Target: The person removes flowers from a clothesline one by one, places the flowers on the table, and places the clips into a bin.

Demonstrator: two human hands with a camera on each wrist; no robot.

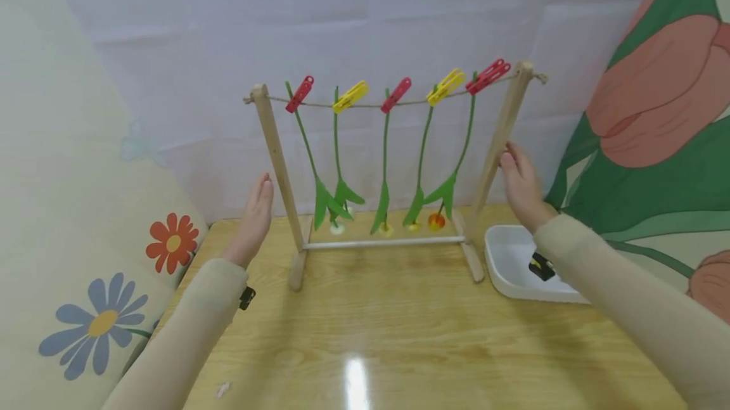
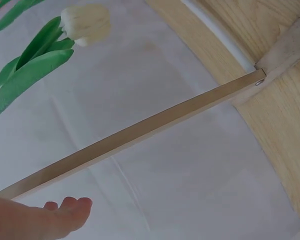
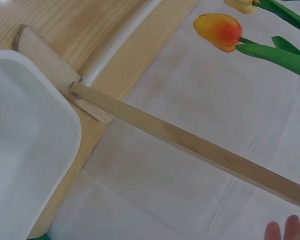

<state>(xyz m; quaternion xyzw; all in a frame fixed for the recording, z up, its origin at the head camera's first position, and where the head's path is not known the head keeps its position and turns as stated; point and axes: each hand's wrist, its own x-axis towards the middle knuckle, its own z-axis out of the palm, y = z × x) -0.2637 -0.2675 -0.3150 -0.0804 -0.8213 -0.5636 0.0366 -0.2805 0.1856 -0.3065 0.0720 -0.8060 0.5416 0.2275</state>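
Note:
A wooden rack (image 1: 275,166) with a white lower bar (image 1: 388,243) stands on the table. Along its string, red and yellow clothespins (image 1: 396,95) clip several artificial tulips (image 1: 384,169) that hang upside down. A white tulip (image 2: 86,24) is nearest the left post, an orange-yellow one (image 3: 218,31) nearest the right. My left hand (image 1: 258,217), fingers straight, is held just outside the left post and apart from it. Outside the right post (image 1: 500,134), my right hand (image 1: 521,185) has its fingers extended close to the wood; whether they touch it I cannot tell. Neither hand holds anything.
A white plastic tray (image 1: 507,270) sits on the wooden table (image 1: 365,315), right of the rack's foot and partly under my right forearm. White cloth (image 1: 365,17) hangs behind the rack. Flower-patterned panels (image 1: 97,207) flank both sides. A small white scrap (image 1: 224,389) lies at the front left.

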